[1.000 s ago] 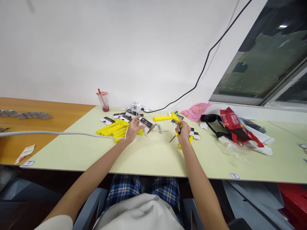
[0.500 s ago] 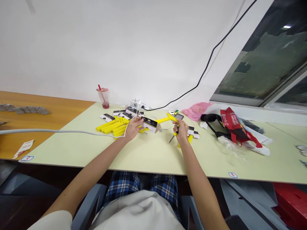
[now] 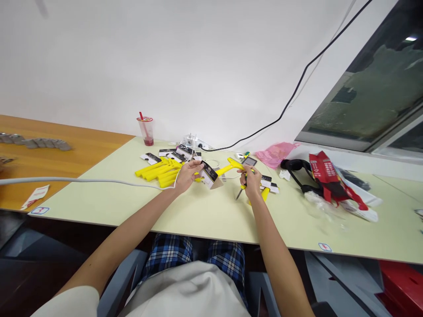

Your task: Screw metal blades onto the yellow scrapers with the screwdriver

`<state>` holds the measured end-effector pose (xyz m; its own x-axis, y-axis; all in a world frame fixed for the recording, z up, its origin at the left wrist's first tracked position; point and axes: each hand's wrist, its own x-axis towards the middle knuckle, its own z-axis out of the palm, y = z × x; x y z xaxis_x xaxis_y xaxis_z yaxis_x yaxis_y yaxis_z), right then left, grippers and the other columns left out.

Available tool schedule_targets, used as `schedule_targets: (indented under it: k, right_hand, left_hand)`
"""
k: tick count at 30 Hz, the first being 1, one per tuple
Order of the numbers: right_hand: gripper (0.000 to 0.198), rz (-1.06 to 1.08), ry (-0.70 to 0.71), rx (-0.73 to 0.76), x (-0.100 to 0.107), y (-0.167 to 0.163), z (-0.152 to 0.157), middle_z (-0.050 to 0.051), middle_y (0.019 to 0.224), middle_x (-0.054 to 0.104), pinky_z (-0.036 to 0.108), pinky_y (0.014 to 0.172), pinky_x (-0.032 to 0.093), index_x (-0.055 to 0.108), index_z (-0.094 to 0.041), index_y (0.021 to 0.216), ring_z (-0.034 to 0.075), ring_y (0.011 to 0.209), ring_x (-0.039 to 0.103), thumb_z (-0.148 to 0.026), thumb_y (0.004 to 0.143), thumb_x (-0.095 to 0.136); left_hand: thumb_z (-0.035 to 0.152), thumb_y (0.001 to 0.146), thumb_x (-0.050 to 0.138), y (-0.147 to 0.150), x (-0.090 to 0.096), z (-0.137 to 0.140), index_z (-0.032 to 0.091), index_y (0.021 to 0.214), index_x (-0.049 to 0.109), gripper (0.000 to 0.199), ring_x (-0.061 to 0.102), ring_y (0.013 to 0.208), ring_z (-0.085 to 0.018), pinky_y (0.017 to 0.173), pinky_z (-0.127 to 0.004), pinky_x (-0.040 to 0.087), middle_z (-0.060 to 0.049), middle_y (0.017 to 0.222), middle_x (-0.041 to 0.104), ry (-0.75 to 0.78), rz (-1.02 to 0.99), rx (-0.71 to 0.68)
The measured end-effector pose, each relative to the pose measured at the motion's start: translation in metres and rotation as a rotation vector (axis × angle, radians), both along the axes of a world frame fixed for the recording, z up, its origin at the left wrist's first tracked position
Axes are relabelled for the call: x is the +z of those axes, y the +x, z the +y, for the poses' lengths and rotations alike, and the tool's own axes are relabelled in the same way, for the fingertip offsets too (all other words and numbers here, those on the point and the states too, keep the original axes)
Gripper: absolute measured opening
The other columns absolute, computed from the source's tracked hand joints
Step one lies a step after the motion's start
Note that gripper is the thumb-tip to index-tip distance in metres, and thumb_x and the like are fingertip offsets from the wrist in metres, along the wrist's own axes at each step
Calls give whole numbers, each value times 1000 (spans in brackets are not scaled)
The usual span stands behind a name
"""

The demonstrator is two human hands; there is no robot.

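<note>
The pale tabletop (image 3: 205, 220) meets a white wall (image 3: 198, 66), a cup (image 3: 147, 132) at its far left corner. Midway between far and near edges, the left hand (image 3: 188, 175) pinches a card (image 3: 208, 176), tilted more than before; the right hand (image 3: 251, 179) grips a yellow tool (image 3: 235, 163) and screwdriver (image 3: 239, 193).

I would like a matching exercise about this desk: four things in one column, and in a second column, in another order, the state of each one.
1. Left hand
2. Right hand
3. Cup
4. Pink bag

A. Crumpled, near the wall
B. Holds a card
C. Has a red straw
D. Holds a yellow tool

Right pairs: 1-B, 2-D, 3-C, 4-A
</note>
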<state>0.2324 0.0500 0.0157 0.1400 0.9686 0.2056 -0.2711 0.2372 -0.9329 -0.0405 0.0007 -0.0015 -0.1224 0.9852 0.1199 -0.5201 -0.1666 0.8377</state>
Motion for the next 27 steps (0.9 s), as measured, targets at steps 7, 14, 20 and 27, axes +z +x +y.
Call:
schedule_targets:
  k: [7, 14, 20, 27]
  right_hand:
    - [35, -9, -3, 34, 4, -2, -5, 9, 86, 87, 20, 32, 28, 57, -24, 73, 4, 34, 34, -39, 79, 88]
    - [33, -46, 14, 128, 4, -4, -9, 10, 89, 88, 20, 33, 28, 57, -24, 73, 4, 33, 33, -36, 80, 87]
    - [33, -31, 49, 178, 8, -6, -15, 9, 83, 87, 20, 34, 25, 58, -24, 74, 4, 33, 34, -38, 82, 87]
    - [48, -47, 69, 209, 11, -12, -21, 2, 62, 77, 21, 34, 20, 51, -26, 73, 6, 33, 37, -45, 82, 94]
  left_hand:
    - [39, 63, 107, 4, 2, -5, 18, 97, 76, 51, 69, 75, -13, 64, -24, 57, -2, 92, 76, -13, 109, 69]
    - [47, 72, 103, 3, 3, -7, 22, 99, 69, 50, 67, 73, -13, 62, -23, 52, 0, 90, 75, 37, 11, 2]
    - [34, 87, 95, -3, 3, -2, 23, 101, 71, 30, 76, 99, -18, 88, -30, 60, -2, 111, 82, 60, -263, -100]
    - [26, 91, 92, -4, -6, 8, 23, 106, 71, 26, 75, 102, -15, 97, -29, 59, -2, 113, 81, 13, -330, 5]
